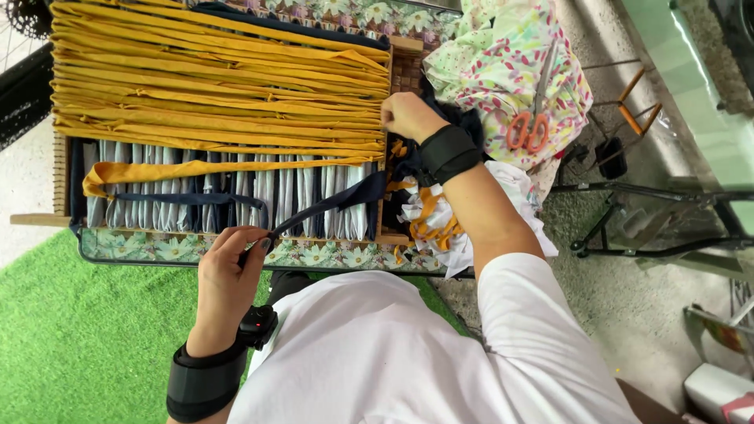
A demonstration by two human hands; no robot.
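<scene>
A wooden weaving frame (60, 169) lies before me, strung with grey-white fabric strips. Many yellow fabric strips (220, 86) are woven across its upper part. My left hand (228, 267) pinches a dark navy fabric strip (334, 204) at the frame's near edge; the strip runs up and right across the grey strips. My right hand (408, 116) is closed at the frame's right side, fingers against the ends of the yellow strips. Both wrists wear black bands.
A heap of floral fabric (510, 71) lies to the right with orange-handled scissors (528, 129) on it. Loose yellow and white strips (432, 220) pile under my right forearm. Green artificial turf (78, 338) covers the floor on the left; metal stands (652, 196) are at right.
</scene>
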